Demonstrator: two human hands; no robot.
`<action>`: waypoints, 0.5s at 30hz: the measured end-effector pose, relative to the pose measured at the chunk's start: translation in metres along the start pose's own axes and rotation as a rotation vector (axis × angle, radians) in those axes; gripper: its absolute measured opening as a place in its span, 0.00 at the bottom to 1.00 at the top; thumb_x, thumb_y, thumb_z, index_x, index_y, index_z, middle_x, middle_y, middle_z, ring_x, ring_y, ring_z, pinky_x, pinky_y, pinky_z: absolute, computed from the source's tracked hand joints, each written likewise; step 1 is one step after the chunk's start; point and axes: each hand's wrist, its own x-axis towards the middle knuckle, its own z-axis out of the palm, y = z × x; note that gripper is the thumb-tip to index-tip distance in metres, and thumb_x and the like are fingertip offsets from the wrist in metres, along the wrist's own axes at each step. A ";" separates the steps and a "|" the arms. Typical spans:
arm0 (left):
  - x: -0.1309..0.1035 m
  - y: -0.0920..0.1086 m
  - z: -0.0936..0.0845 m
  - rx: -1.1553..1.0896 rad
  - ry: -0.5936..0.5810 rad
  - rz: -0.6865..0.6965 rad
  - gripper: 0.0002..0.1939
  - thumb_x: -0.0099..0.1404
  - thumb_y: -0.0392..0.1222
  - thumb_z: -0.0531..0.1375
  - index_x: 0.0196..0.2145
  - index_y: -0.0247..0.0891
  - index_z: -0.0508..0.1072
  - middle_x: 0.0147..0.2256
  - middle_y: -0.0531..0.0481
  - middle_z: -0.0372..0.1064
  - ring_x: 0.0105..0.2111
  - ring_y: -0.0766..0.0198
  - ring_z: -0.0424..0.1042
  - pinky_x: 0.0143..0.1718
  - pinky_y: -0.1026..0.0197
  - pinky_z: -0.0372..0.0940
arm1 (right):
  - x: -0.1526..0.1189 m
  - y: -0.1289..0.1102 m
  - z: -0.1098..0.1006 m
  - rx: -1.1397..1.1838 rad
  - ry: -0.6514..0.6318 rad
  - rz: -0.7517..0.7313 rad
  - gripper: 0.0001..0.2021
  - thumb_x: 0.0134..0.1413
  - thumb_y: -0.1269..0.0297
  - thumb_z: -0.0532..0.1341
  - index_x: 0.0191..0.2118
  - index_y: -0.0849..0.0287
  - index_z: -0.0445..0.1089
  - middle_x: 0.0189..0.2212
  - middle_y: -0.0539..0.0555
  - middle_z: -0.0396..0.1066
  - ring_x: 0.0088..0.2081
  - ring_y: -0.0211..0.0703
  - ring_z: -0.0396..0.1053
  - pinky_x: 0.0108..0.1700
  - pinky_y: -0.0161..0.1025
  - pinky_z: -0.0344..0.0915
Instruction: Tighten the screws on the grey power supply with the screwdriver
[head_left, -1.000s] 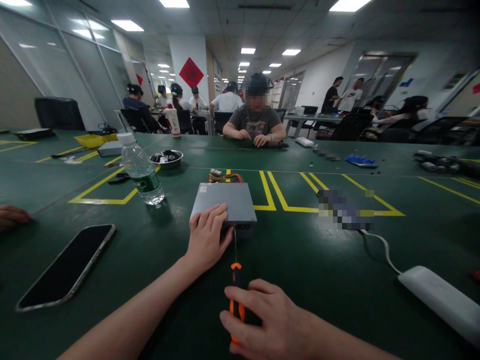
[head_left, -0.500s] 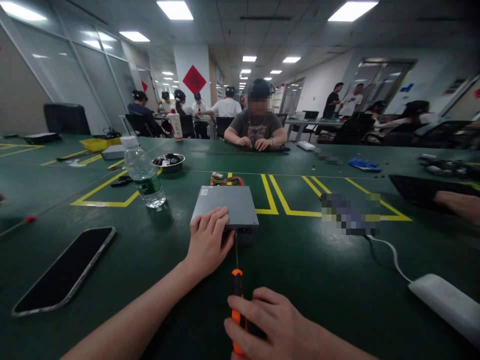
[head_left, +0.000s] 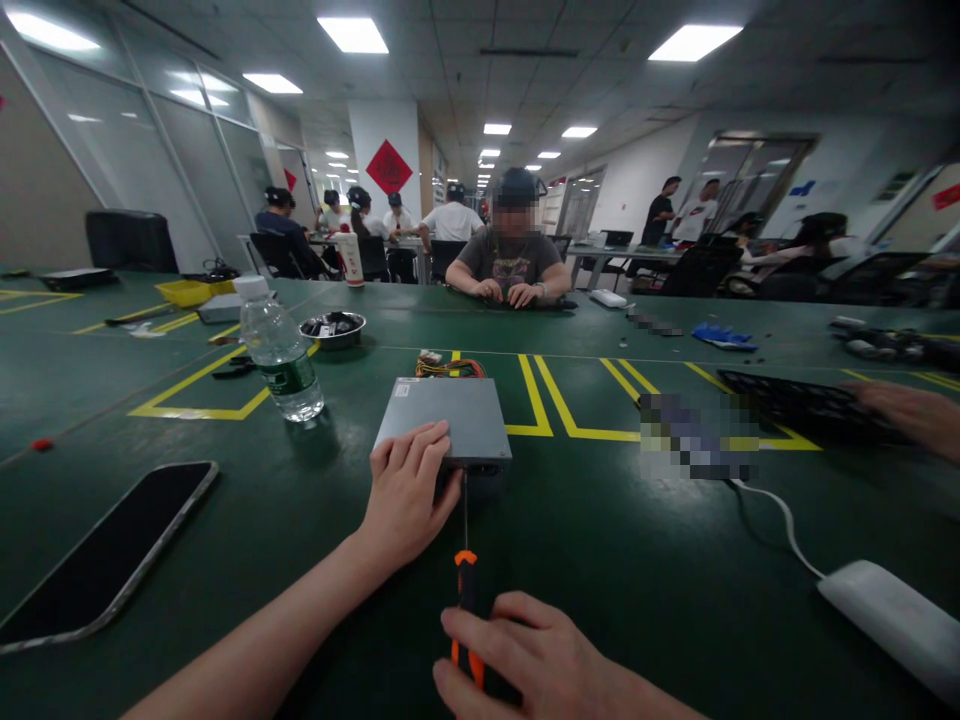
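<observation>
A grey metal computer power supply (head_left: 465, 405) lies on the green table, its bundle of coloured cables (head_left: 451, 368) at the far side. My left hand (head_left: 409, 480) grips the near left corner of this box, fingers over the top and thumb at the near face. In my right hand (head_left: 517, 655) is an orange and black screwdriver (head_left: 465, 575), fingers wrapped round the handle. Its shaft points away from me, and the tip meets the near face of the box beside my left thumb. The exact contact spot is hidden.
Left of the box stands a water bottle (head_left: 281, 360), with a phone (head_left: 112, 550) nearer me. Behind is a metal bowl (head_left: 334, 330) of small parts. At right lie a white power strip (head_left: 885, 620) and a dark panel (head_left: 810, 405) held by another person's hand (head_left: 915, 405). A person (head_left: 514, 250) sits opposite.
The other person's hand on the right has moved the dark panel leftward and it now lies lower. My fingers on the screwdriver handle have shifted slightly; the power supply stays put.
</observation>
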 end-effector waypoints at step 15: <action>-0.001 0.000 0.001 0.012 -0.003 -0.013 0.13 0.61 0.41 0.55 0.45 0.41 0.63 0.51 0.46 0.66 0.50 0.55 0.63 0.47 0.49 0.51 | -0.007 -0.001 0.003 0.008 -0.051 0.008 0.08 0.63 0.65 0.53 0.42 0.63 0.65 0.39 0.57 0.72 0.28 0.35 0.70 0.33 0.33 0.67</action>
